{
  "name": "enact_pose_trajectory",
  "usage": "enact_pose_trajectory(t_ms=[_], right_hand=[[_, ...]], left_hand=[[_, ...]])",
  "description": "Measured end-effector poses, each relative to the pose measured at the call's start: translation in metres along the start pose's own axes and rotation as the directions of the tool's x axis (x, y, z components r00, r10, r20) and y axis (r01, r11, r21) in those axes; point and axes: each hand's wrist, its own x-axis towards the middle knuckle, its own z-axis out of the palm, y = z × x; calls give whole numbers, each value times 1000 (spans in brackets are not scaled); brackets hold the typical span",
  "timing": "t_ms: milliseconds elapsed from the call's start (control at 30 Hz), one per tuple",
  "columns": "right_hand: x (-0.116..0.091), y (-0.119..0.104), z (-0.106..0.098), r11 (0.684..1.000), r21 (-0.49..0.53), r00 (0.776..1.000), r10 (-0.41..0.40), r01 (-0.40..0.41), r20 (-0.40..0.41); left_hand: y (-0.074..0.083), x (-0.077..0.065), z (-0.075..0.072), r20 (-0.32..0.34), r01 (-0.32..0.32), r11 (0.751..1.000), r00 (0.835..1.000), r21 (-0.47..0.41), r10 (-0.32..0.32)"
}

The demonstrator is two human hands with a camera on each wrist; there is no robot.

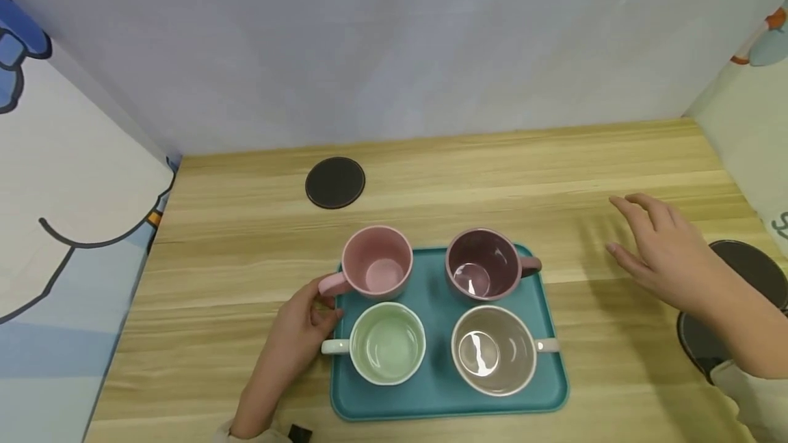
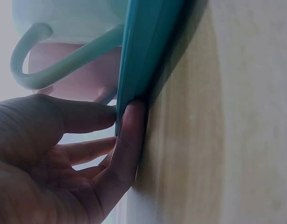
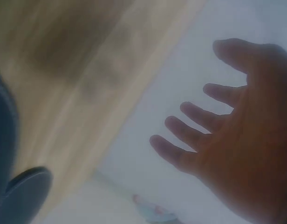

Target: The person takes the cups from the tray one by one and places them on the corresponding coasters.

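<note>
A teal tray (image 1: 438,333) carries a pink cup (image 1: 383,272), a dark plum cup (image 1: 480,269), a pale green cup (image 1: 388,344) and a beige cup (image 1: 498,351). My left hand (image 1: 300,327) pinches the tray's left edge between the handles of the pink and green cups. In the left wrist view, the thumb (image 2: 87,114) lies on the rim's upper side and the index finger (image 2: 127,149) reaches beneath it. Out to the right of the tray, my right hand (image 1: 667,251) hovers above the table with spread fingers and nothing in it.
One black round coaster (image 1: 335,182) lies at the back of the wooden table (image 1: 234,258). Two more black coasters, an upper one (image 1: 747,269) and a lower one (image 1: 698,344), lie at the right, partly covered by my right forearm. A pale wall (image 1: 418,53) stands behind.
</note>
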Motion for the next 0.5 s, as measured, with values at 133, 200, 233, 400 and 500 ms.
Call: enact_pose_trajectory(t_ms=[133,200,233,400,500], right_hand=[[-12,9,4,998,-12,998,60,-60,0],[-18,13,6,995,-17,995,102,-102,15],[-21,16,7,993,-17,992,121,-120,25],[-36,28,10,981,1,979,193,-194,61],[-45,35,13,974,6,973,225,-226,49]], left_hand=[[0,-1,0,-4,-4,1000,1000,9,4],[1,-1,0,-7,-4,1000,1000,15,4],[1,-1,0,-10,-6,1000,1000,17,6],[2,-2,0,-12,1,1000,1000,23,-1],[2,-2,-1,-12,0,1000,1000,24,0]])
